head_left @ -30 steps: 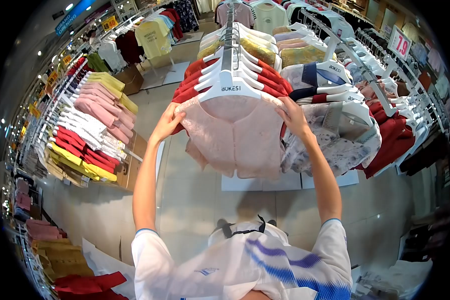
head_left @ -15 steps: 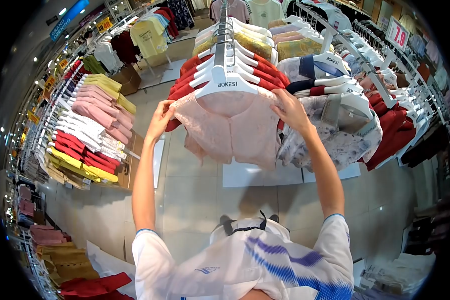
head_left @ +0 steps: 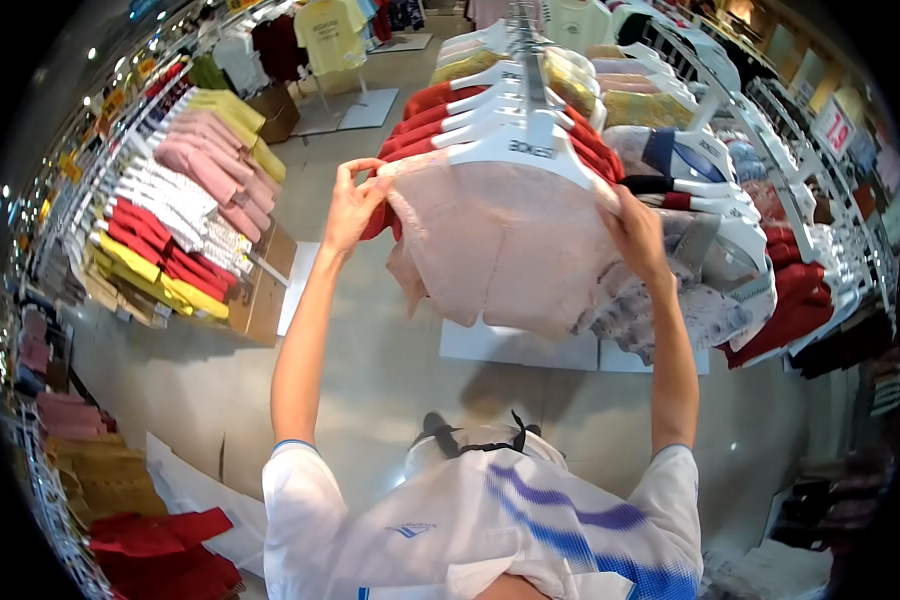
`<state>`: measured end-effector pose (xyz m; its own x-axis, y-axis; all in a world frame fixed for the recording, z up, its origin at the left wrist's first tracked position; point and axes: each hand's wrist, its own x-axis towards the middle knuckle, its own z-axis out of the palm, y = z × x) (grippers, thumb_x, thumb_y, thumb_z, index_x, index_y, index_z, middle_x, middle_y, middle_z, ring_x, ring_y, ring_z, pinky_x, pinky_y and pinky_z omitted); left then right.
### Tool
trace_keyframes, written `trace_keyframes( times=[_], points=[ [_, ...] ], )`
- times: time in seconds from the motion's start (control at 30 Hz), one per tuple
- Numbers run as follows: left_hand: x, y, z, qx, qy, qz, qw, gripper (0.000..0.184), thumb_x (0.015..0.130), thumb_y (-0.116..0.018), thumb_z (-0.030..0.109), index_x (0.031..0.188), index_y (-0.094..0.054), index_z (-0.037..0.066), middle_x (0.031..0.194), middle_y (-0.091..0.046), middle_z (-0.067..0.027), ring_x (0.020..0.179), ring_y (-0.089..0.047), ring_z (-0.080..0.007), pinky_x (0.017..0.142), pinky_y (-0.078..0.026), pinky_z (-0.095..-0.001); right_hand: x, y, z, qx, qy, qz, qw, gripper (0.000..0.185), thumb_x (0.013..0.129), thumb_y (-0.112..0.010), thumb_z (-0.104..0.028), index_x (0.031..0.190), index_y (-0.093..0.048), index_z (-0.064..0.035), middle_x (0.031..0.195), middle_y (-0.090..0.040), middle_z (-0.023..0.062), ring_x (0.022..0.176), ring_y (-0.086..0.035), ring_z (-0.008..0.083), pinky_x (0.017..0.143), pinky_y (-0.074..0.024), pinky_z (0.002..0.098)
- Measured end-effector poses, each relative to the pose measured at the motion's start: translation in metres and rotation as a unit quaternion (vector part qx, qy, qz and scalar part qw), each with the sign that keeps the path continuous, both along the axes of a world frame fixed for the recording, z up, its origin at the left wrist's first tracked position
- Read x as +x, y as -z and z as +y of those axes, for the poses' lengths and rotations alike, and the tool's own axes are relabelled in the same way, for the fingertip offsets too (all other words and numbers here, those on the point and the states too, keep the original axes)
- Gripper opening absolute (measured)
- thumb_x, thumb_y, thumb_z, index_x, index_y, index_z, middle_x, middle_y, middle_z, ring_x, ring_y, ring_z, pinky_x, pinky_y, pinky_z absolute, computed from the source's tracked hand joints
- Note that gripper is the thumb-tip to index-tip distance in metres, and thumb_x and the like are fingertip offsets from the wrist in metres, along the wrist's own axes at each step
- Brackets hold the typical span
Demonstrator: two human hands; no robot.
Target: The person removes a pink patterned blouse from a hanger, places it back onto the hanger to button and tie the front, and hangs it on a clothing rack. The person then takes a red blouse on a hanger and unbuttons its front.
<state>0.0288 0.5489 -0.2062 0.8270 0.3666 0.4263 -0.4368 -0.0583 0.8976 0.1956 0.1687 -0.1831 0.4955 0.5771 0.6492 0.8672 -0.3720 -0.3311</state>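
Note:
A pale pink blouse (head_left: 500, 240) hangs on a white hanger (head_left: 530, 150) at the front end of a metal rail. My left hand (head_left: 358, 205) pinches its shoulder on the left side, thumb and fingers pressed together. On the opposite side, my right hand (head_left: 638, 232) grips the other shoulder, with part of the fingers hidden by cloth. Between both hands the fabric is spread out, facing me. Directly behind it hang red garments (head_left: 435, 125) on white hangers, partly covered by the blouse.
Right of the blouse hangs a grey-white patterned top (head_left: 700, 310), beside more red clothes (head_left: 795, 300). A rack of yellow, pink, white and red garments (head_left: 215, 160) stands to the left, above a cardboard box (head_left: 262, 295). White boards (head_left: 515, 345) lie on the tiled floor.
The blouse is spread wider and looks closer, its neckline opening less visible. Both hands keep hold of the shoulders, now farther apart. My view has shifted, so the racks sit differently in frame.

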Motion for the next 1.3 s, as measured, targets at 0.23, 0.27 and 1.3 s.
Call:
trace_keyframes(
  times=[0.23,0.27,1.3],
  points=[
    [-0.067,0.072,-0.02,0.012,0.016,0.051,0.998,0.043,0.087,-0.072,0.009,0.12,-0.046,0.001,0.114,-0.057,-0.0075,0.111,-0.055,-0.0162,0.096,-0.045,-0.032,-0.078,-0.013,-0.04,-0.07,0.085,0.061,0.992,0.015,0.09,-0.062,-0.011,0.097,-0.055,0.0004,0.076,-0.056,0.0198,0.067,-0.054,0.0386,0.061,-0.0439,0.0382],
    [-0.076,0.095,-0.02,0.068,0.059,0.071,0.993,0.045,0.088,-0.072,0.01,0.124,-0.048,-0.001,0.119,-0.057,-0.0085,0.114,-0.054,-0.0183,0.098,-0.044,-0.0334,-0.095,-0.015,-0.036,-0.066,0.078,0.06,0.993,0.013,0.089,-0.063,-0.009,0.096,-0.056,-0.0006,0.074,-0.056,0.0181,0.063,-0.055,0.036,0.058,-0.0433,0.0379],
    [-0.027,0.119,0.29,-0.048,-0.143,0.051,0.987,0.014,0.096,-0.062,0.011,0.092,-0.052,0.003,0.084,-0.054,0.0022,0.073,-0.046,-0.0058,0.068,-0.04,-0.0219,-0.182,0.004,0.301,-0.065,0.013,0.435,0.898,0.02,0.088,-0.063,-0.009,0.103,-0.051,-0.0019,0.077,-0.058,0.0168,0.063,-0.057,0.0285,0.057,-0.0455,0.0345]
  ],
)
